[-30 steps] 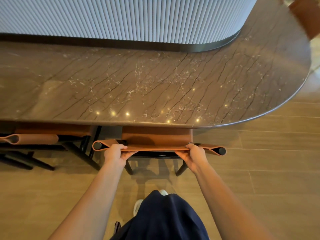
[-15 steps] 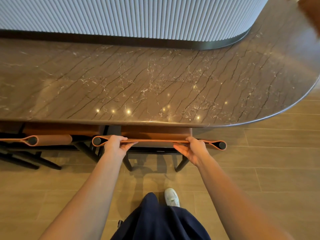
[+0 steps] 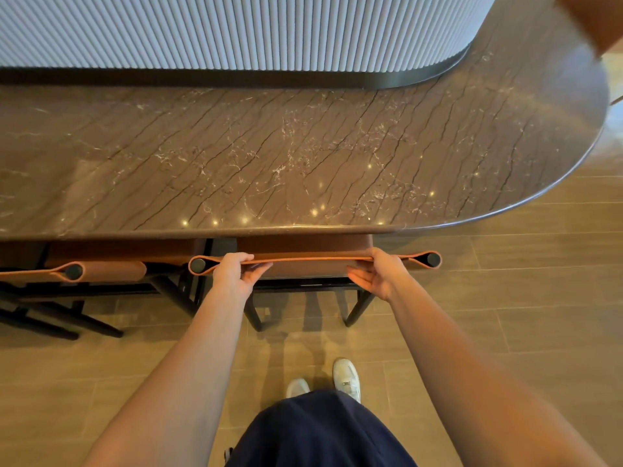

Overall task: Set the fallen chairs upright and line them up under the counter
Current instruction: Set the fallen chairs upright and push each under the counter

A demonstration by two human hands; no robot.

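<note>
An upright chair (image 3: 313,259) with a tan leather back and black legs stands at the counter (image 3: 303,156), its seat partly under the dark marble top. My left hand (image 3: 236,273) grips the left part of the backrest's top edge. My right hand (image 3: 379,274) holds the right part, fingers curled under it. A second upright chair (image 3: 101,269) of the same kind stands to the left, its seat also under the counter.
A ribbed white wall (image 3: 236,28) rises behind the counter top. The counter ends in a rounded corner at the right. Wood-look floor (image 3: 522,298) lies open to the right. My feet (image 3: 344,379) are behind the chair. A brown object (image 3: 596,18) is at the top right.
The chair has slid a little further in under the counter with both hands on its backrest. I have stepped back slightly, and both shoes now show.
</note>
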